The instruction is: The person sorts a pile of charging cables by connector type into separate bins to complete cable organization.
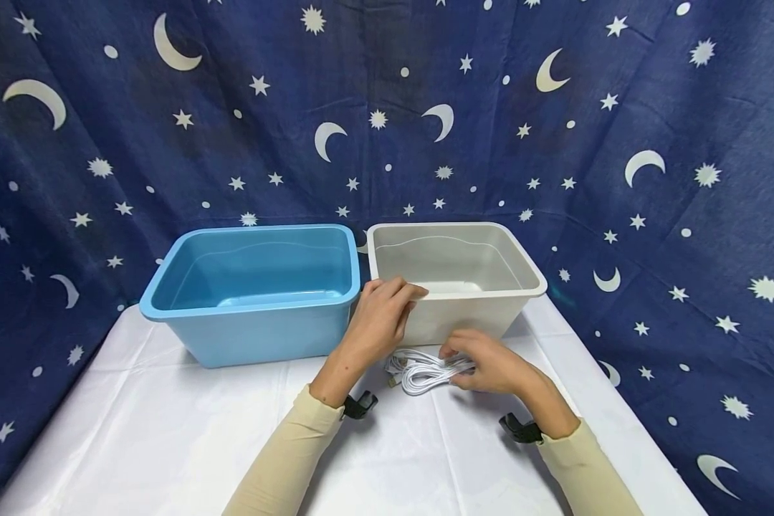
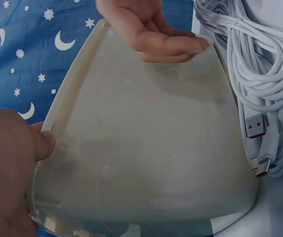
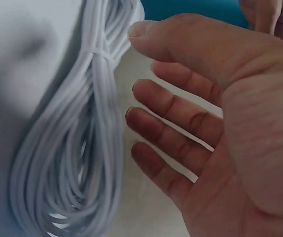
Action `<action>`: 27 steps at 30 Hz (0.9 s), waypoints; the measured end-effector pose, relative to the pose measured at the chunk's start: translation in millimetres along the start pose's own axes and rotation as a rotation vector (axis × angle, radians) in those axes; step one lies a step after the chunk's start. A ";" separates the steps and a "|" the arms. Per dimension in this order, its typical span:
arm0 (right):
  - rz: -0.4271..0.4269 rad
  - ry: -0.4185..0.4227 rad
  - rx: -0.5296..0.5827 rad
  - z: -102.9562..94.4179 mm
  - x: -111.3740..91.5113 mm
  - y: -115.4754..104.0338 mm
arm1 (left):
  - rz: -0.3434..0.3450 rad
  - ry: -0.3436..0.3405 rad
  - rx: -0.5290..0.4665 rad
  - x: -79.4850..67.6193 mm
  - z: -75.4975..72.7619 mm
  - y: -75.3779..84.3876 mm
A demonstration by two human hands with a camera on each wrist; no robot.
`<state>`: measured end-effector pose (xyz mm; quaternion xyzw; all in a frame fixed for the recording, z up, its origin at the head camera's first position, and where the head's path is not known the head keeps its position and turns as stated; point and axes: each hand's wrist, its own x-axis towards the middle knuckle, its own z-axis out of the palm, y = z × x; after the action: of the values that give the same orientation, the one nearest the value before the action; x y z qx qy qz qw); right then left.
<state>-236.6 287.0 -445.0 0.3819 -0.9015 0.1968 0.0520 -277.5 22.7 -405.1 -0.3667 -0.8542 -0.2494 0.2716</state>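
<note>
White USB cables [image 1: 419, 372] lie in coiled bundles on the table, right in front of a light grey plastic bin [image 1: 464, 315]. The left wrist view shows their USB plug [image 2: 255, 127] and USB-C plug [image 2: 263, 165] by the bin's wall. My left hand [image 1: 379, 315] grips the bin's front rim near its left corner, thumb [image 2: 44, 144] on the outside. Over the right end of the cables is my right hand [image 1: 486, 362]. Its fingers [image 3: 166, 136] are spread and loosely bent beside a tied cable coil [image 3: 77, 143], with nothing held between them.
A blue plastic bin [image 1: 251, 333] stands left of the grey one, its rim close to it. Both sit on a white cloth-covered table [image 1: 168, 430]. A dark blue curtain [image 1: 400, 143] with moons and stars hangs behind and along the sides.
</note>
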 end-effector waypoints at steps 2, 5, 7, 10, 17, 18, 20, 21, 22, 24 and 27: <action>0.017 -0.016 0.005 3.1 0.1 0.6 | 0.004 0.001 0.001 0.2 -0.2 -0.3; 0.038 -0.033 0.000 7.4 -0.1 0.7 | 0.012 0.003 0.004 0.4 -0.2 -0.4; 0.046 -0.035 -0.007 10.3 0.0 0.9 | 0.014 0.004 0.005 0.2 0.1 -0.6; 0.042 -0.022 -0.022 14.5 0.8 1.7 | 0.016 0.009 0.006 0.2 0.2 -0.5; 0.026 0.012 -0.053 22.3 2.8 4.3 | 0.017 0.016 0.006 -0.6 0.1 -1.3; 0.029 0.011 -0.054 23.0 2.9 4.5 | 0.016 0.016 0.006 -0.6 0.2 -1.2; 0.029 0.011 -0.061 24.7 3.0 4.7 | 0.015 0.017 0.005 -0.6 0.2 -1.1; 0.033 0.008 -0.063 25.4 3.2 4.5 | 0.014 0.017 0.005 -0.7 0.3 -1.1; 0.034 0.006 -0.065 26.1 3.3 4.4 | 0.014 0.019 0.004 -0.6 0.2 -1.0; 0.033 0.003 -0.075 27.7 3.8 4.1 | 0.012 0.019 0.002 -0.6 0.5 -0.9; 0.026 0.007 -0.090 29.7 4.0 3.9 | 0.009 0.014 0.001 -0.7 1.0 -0.8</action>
<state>-240.5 275.1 -472.5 0.3670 -0.9140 0.1583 0.0697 -278.0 22.5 -406.4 -0.3688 -0.8506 -0.2503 0.2789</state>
